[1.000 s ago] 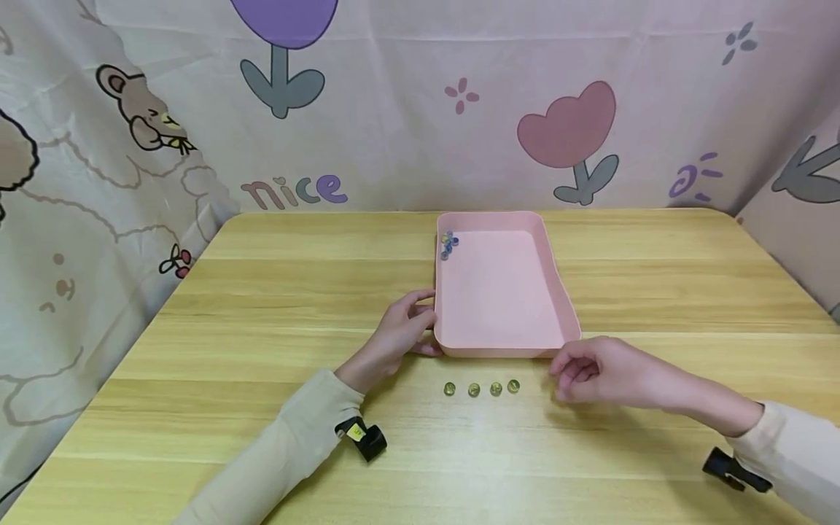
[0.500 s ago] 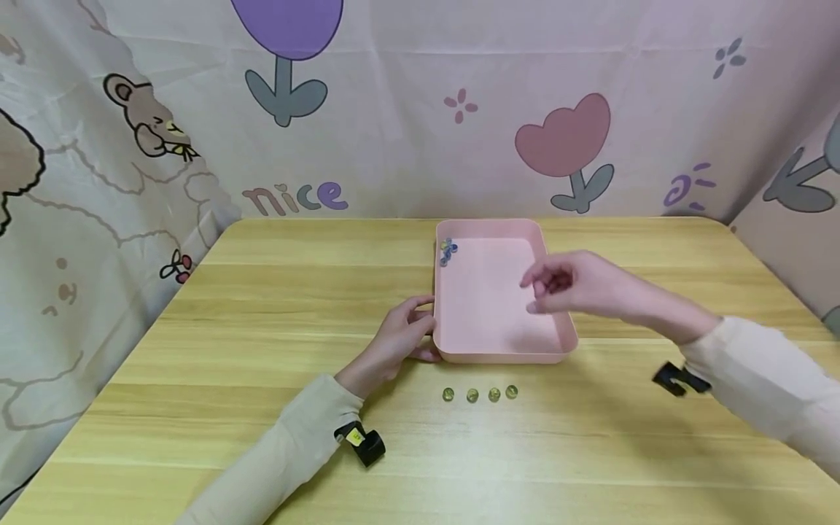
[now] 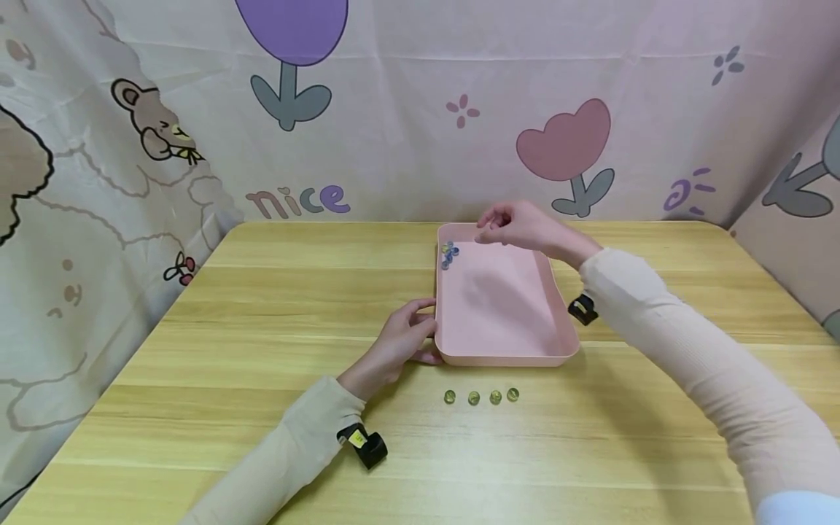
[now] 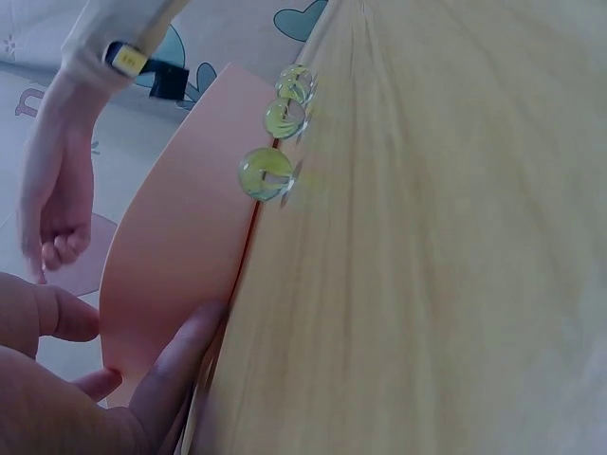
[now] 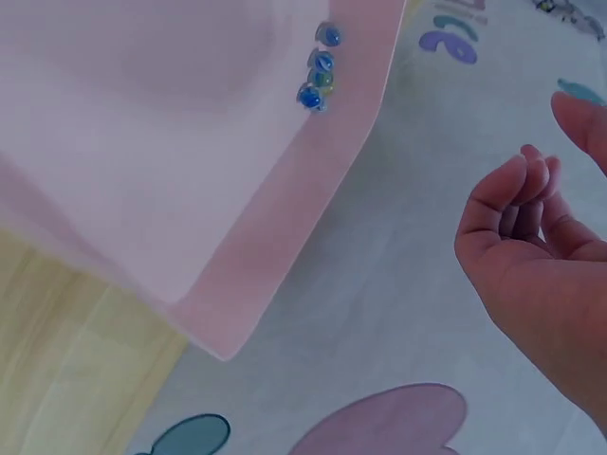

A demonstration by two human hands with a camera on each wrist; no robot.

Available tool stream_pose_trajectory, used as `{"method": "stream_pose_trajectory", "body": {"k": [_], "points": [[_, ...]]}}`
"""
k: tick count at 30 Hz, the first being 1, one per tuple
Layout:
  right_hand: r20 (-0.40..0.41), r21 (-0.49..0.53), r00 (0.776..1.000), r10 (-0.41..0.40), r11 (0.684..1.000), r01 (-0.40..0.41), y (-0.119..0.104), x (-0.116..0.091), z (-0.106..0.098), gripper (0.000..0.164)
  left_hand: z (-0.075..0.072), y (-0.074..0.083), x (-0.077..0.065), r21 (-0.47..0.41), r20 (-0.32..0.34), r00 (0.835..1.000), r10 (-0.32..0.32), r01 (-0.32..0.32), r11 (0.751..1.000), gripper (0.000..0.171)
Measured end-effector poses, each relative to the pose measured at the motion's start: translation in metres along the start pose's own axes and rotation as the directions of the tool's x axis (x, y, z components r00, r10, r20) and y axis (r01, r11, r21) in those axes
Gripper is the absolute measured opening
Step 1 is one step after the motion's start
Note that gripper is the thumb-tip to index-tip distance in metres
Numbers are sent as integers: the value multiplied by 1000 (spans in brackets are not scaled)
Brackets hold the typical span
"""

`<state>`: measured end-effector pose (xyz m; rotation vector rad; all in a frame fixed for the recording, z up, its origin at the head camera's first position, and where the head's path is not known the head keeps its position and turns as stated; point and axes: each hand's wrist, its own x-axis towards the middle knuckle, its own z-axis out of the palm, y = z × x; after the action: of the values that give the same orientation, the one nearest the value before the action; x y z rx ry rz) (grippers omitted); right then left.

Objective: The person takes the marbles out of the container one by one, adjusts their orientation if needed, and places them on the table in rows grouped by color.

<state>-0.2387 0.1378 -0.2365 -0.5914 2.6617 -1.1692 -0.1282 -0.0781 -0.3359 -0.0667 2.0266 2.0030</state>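
Note:
My left hand (image 3: 402, 337) reaches the left side of a pink tray (image 3: 508, 362), its fingers and thumb touching the outer wall. In the left wrist view, the fingertips sit at the rim and the thumb lies low along the side. Over the tray's far end hovers my right hand (image 3: 521, 226), fingers loosely curled, thumb apart from them, nothing visible between. Several glass marbles (image 3: 450, 254), mostly blue with a yellow one, cluster in the tray's far left corner. Several yellow-green marbles (image 3: 495, 397) stand in a row on the table before the tray.
The wooden table (image 3: 275, 306) runs back to a printed cloth (image 3: 400, 131) hung behind and at the sides. Black cameras (image 3: 370, 448) are strapped to both wrists. The right forearm (image 3: 669, 328) passes above the tray's right side.
My right hand has lifted from beside the row of marbles and moved forward and left over the tray's far end. The left hand and the marbles stay put.

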Motion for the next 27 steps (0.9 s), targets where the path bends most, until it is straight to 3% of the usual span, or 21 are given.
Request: {"method": "stream_pose_trajectory", "body": {"k": [8,15,27], "points": [[-50,104,998,35,994,-30,9,31,12,23,0,-1,1,2,-8,1000,-2,2,1000,52],[-22,125,994,105,987,-101,11,54,22,25,-1,-2,-1,-2,-7,1000,-3,3,1000,52],[-129,146,963,238,965,-219,19,67,52,17,1,-1,0,3,-7,1000,5,-5,1000,54]]}}
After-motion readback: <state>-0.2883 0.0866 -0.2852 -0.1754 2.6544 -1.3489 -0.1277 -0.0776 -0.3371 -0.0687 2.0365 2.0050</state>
